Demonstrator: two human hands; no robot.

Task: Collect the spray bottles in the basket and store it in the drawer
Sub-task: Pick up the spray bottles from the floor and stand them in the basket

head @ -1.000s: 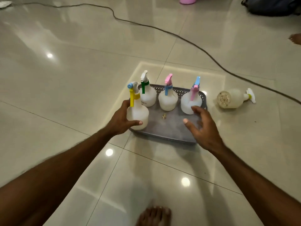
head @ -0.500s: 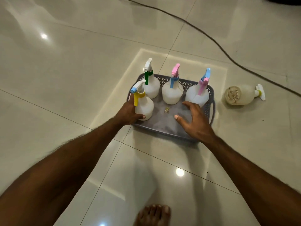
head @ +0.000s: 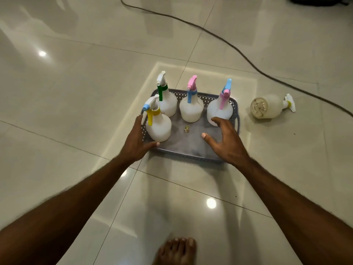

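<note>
A grey perforated basket sits on the tiled floor. Four white spray bottles stand upright in it: a yellow-collared one at the front left, then a green-collared one, a pink-topped one and a blue-topped one along the back. A fifth spray bottle lies on its side on the floor, right of the basket. My left hand rests at the basket's front left corner, fingers straight along the outer wall, thumb by the yellow-collared bottle's base. My right hand hovers spread over the basket's front right.
A dark cable runs across the floor behind the basket, from top centre to the right edge. A small scrap lies on the basket's bottom. My bare foot is at the lower edge. No drawer is in view.
My left hand set the yellow-collared bottle down in the basket's front left corner and loosened its fingers. My right hand stayed spread over the basket. The view moved closer.
</note>
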